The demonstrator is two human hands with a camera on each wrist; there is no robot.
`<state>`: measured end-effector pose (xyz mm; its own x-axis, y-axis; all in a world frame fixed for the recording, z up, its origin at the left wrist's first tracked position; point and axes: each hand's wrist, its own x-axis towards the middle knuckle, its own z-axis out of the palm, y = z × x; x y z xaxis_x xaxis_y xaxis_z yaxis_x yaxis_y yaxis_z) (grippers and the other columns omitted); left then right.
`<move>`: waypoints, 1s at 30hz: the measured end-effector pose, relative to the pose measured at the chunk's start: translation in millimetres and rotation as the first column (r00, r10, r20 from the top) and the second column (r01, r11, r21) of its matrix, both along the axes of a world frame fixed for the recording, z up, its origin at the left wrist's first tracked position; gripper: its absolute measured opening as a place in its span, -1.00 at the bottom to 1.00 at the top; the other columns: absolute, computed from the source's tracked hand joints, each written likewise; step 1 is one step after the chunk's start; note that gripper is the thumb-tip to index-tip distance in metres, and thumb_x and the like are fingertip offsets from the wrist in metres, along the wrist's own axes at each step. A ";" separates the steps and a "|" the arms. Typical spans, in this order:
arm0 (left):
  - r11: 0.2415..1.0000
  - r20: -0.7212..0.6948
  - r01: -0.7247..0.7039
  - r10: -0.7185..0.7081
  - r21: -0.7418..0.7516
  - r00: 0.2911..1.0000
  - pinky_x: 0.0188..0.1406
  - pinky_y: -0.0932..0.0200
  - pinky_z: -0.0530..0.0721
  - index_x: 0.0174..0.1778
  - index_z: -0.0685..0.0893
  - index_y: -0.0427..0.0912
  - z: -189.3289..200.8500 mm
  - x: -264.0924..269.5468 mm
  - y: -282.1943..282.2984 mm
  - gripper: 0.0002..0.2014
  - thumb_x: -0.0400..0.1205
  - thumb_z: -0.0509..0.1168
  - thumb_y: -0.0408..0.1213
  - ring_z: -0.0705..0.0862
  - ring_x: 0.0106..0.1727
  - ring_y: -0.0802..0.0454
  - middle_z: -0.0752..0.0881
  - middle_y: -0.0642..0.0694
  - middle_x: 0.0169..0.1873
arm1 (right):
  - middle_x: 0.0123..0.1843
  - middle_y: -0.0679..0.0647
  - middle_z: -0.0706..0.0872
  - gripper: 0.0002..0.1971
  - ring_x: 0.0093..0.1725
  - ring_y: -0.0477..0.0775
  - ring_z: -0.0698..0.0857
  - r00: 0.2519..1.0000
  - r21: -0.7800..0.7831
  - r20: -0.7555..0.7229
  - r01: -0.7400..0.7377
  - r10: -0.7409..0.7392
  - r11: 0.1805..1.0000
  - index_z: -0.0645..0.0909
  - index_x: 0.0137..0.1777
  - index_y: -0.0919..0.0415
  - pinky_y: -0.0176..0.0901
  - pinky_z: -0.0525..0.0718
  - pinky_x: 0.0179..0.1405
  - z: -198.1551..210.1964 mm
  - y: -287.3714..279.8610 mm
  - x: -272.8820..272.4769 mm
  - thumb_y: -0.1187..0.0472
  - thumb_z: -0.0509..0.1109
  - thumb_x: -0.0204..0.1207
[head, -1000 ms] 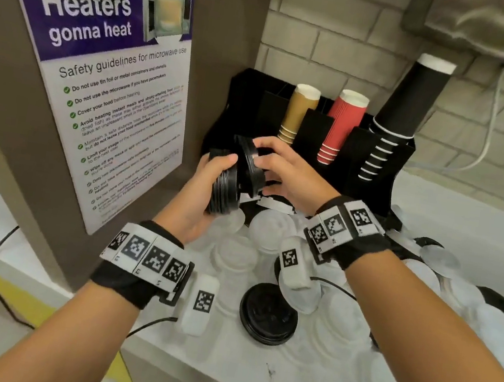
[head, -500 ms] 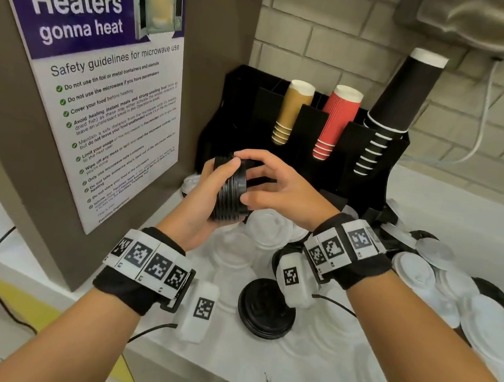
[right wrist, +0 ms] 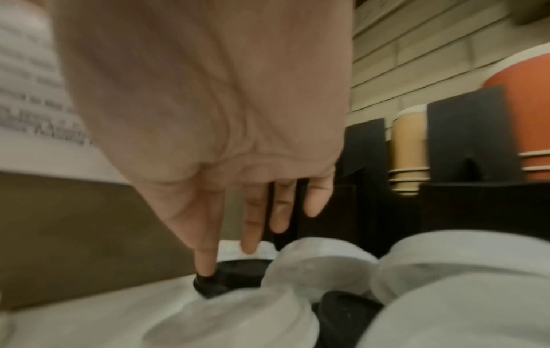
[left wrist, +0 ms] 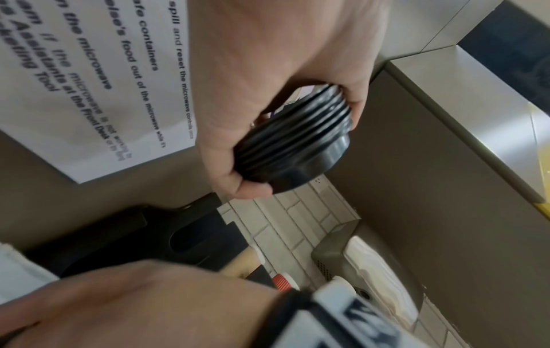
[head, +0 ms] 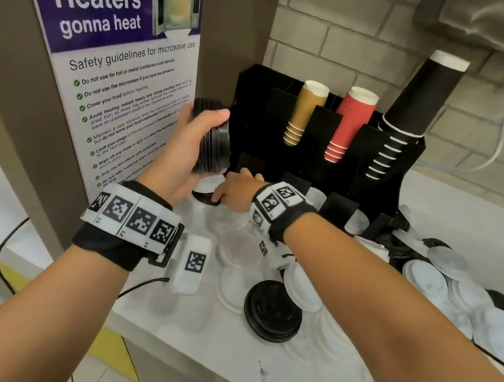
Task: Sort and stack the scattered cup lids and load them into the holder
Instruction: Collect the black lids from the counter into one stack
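Observation:
My left hand (head: 201, 137) grips a stack of black lids (head: 215, 144) on edge, raised just left of the black holder (head: 321, 135); thumb and fingers curl round the stack of black lids (left wrist: 297, 146). My right hand (head: 233, 188) is low on the counter in front of the holder. Its fingers (right wrist: 205, 254) are straight and point down, and the index tip touches the rim of a loose black lid (right wrist: 238, 270). That black lid (head: 205, 199) lies partly under a white lid (head: 211, 183). More white lids (right wrist: 315, 259) crowd around it.
A brown cabinet with a microwave poster (head: 114, 72) stands close on the left. The holder carries tan cups (head: 304, 113), red cups (head: 349, 123) and black cups (head: 413, 110). Another black lid (head: 272, 311) lies nearer me. White and black lids (head: 427, 276) pile up at right.
My right hand let go of the stack and dropped to the counter by a loose black lid. My left hand keeps the stack alone and has lifted it up and left.

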<state>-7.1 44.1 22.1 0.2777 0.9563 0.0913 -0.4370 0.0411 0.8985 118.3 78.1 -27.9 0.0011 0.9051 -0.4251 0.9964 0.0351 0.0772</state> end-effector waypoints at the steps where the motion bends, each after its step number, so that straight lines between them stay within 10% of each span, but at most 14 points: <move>1: 1.000 -0.002 0.000 0.000 0.008 1.000 -0.40 0.15 0.70 0.13 0.46 -0.03 2.1 -0.1 0.4 -0.59 0.41 0.37 -0.04 0.73 -0.27 0.14 0.66 0.04 -0.22 | 0.57 0.11 0.24 -0.48 0.52 0.30 0.22 0.999 -0.004 0.047 0.000 0.000 1.000 0.28 0.61 0.00 0.19 0.27 0.50 -10.2 6.4 -2.1 -0.08 0.11 0.67; 13: 0.999 0.002 -0.007 0.006 0.034 1.000 -0.36 0.12 0.70 0.21 0.45 -0.10 8.2 1.2 6.4 -0.66 0.57 0.34 -0.14 0.75 -0.22 0.10 0.68 0.01 -0.19 | 0.41 0.10 0.46 -0.66 0.42 0.17 0.34 0.976 0.006 0.216 -0.029 0.027 1.000 0.49 0.39 0.16 0.13 0.33 0.31 -6.4 30.8 -20.9 0.12 0.17 0.66; 18: 0.999 -0.012 0.003 -0.002 0.046 1.000 -0.29 0.08 0.72 0.23 0.46 -0.09 9.2 4.0 9.5 -0.70 0.62 0.32 -0.16 0.75 -0.18 0.10 0.69 0.02 -0.18 | 0.21 0.17 0.58 -0.66 0.03 0.08 0.49 0.969 -0.069 0.167 -0.170 0.180 0.983 0.54 0.31 0.32 -0.16 0.40 -0.02 10.3 23.1 -15.6 0.15 0.09 0.72; 23: 0.999 -0.025 0.017 -0.016 0.040 1.000 -0.21 0.03 0.73 0.29 0.48 -0.12 11.9 6.9 10.6 -0.51 0.47 0.37 -0.07 0.73 -0.07 0.00 0.68 -0.06 -0.08 | 0.58 0.08 0.40 -0.45 0.46 0.12 0.47 0.981 -0.017 -0.007 -0.194 0.193 0.981 0.25 0.63 0.03 -0.20 0.47 0.17 8.7 28.8 -19.5 0.18 0.20 0.63; 30: 0.999 -0.030 0.018 -0.017 0.049 0.999 -0.24 0.07 0.72 0.31 0.48 -0.14 11.8 5.6 13.6 -0.51 0.49 0.36 -0.08 0.76 -0.12 0.05 0.70 -0.03 -0.12 | 0.63 0.02 0.32 -0.28 0.55 0.06 0.39 0.967 0.033 -0.027 -0.253 0.254 0.967 0.24 0.64 0.06 -0.23 0.41 0.29 -7.9 39.6 -18.5 -0.01 0.44 0.53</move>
<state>-1.6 57.7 34.0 0.2976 0.9458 0.1302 -0.4101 0.0035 0.9120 99.8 117.7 -35.8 -0.2431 0.8859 -0.3950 0.9571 0.2854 0.0510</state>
